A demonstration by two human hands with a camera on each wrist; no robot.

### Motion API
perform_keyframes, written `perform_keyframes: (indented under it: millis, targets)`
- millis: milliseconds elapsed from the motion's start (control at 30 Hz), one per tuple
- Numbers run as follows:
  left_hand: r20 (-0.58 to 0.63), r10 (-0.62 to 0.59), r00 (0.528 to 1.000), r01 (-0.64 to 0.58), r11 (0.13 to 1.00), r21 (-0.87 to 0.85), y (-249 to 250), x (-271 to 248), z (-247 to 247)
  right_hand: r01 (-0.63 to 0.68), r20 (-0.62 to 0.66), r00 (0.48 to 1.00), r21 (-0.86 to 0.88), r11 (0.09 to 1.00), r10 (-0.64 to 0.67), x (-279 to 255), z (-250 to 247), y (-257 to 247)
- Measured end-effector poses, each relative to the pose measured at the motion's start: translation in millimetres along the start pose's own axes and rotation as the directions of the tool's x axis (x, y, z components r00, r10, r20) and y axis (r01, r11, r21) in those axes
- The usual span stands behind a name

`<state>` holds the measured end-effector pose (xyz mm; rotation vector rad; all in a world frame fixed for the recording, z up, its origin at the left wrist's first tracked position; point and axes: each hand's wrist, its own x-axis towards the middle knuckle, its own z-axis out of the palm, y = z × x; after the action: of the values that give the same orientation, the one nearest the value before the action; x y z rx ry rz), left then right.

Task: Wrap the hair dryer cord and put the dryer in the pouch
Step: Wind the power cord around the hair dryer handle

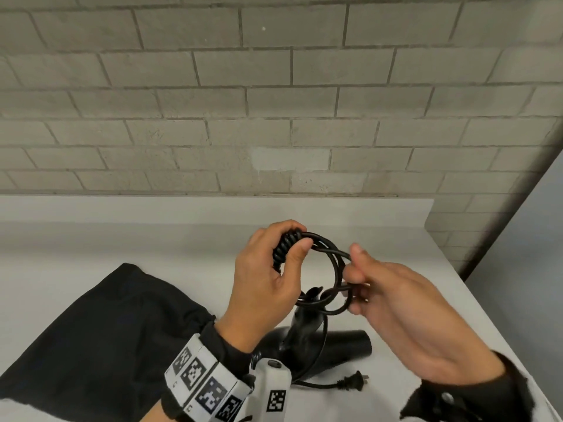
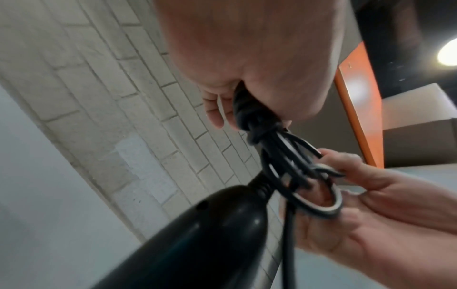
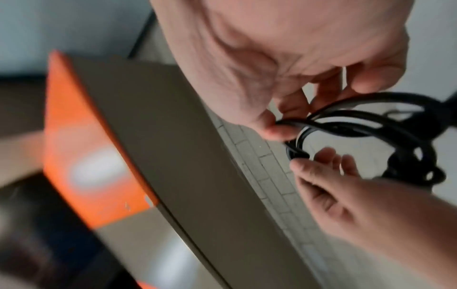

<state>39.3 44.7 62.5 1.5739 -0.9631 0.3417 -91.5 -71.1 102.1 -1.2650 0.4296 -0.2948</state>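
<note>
A hair dryer [image 1: 307, 336] sits on a table [image 1: 122, 239] that runs back to a brick wall [image 1: 274, 102], with a pouch [image 1: 100, 339] lying to its left. Above the dryer, the left hand [image 1: 268, 278] grips a coiled cord [image 1: 323, 269] while the right hand [image 1: 396, 296], just to the right, pinches its loops. The plug [image 1: 355, 383] lies on the table in front of the dryer.

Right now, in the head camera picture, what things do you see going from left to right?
Black pouch → left hand → coiled cord → right hand.
</note>
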Motion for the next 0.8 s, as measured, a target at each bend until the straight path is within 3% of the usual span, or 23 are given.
perform_keyframes:
  millis: [67, 100, 167, 233, 300, 400, 533, 567, 600, 633, 667, 733, 800]
  targets:
    - [0.014, 0.027, 1.000, -0.027, 0.999, 0.029, -1, 1, -1, -0.048, 0.044, 0.998, 0.122, 0.991, 0.042, -1, -2, -5]
    - [0.015, 0.024, 1.000, -0.025, 0.999, 0.040, -2, 2, -1, -0.016, 0.026, 1.000, 0.054, 0.998, 0.015, -1, -3, -4]
    - [0.005, 0.011, 1.000, -0.012, 0.998, 0.064, -5, 4, -2, 0.125, -0.025, 0.990, -0.289, 0.949, -0.138, -5, -2, 1]
    - [-0.004, 0.018, 1.000, -0.017, 0.995, 0.095, -7, 6, -3, 0.302, -0.024, 0.927, -0.548, 0.780, -0.375, -9, 0, 7]
    - [-0.007, 0.044, 0.999, -0.042, 0.991, 0.130, -7, 7, -3, 0.391, -0.018, 0.852, -0.644, 0.657, -0.524, -13, 3, 11]
    - [-0.015, 0.082, 0.997, -0.078, 0.981, 0.180, -6, 8, -2, 0.434, -0.028, 0.790, -0.680, 0.591, -0.612, -16, 3, 19]
    - [-0.026, 0.125, 0.992, -0.116, 0.967, 0.227, -6, 6, 0, 0.396, 0.017, 0.643, -0.863, 0.314, -0.765, -19, 5, 27]
    - [-0.029, 0.135, 0.990, -0.124, 0.964, 0.234, -6, 6, 0, 0.409, 0.038, 0.620, -0.868, 0.281, -0.784, -20, 6, 28]
    - [-0.029, 0.141, 0.990, -0.131, 0.963, 0.237, -6, 6, 0, 0.416, 0.021, 0.633, -0.852, 0.318, -0.774, -21, 8, 27]
    - [-0.027, 0.144, 0.989, -0.134, 0.963, 0.234, -6, 5, 0, 0.418, -0.035, 0.680, -0.803, 0.425, -0.733, -22, 9, 22]
    - [-0.025, 0.143, 0.989, -0.134, 0.964, 0.228, -6, 5, 0, 0.402, -0.092, 0.760, -0.713, 0.575, -0.644, -22, 8, 18]
    - [-0.021, 0.135, 0.991, -0.127, 0.968, 0.215, -5, 5, 1, 0.325, -0.119, 0.906, -0.424, 0.846, -0.407, -22, 6, 7]
    - [-0.019, 0.124, 0.992, -0.117, 0.970, 0.212, -4, 5, 2, 0.149, -0.051, 0.988, 0.002, 0.989, -0.149, -20, 2, 2]
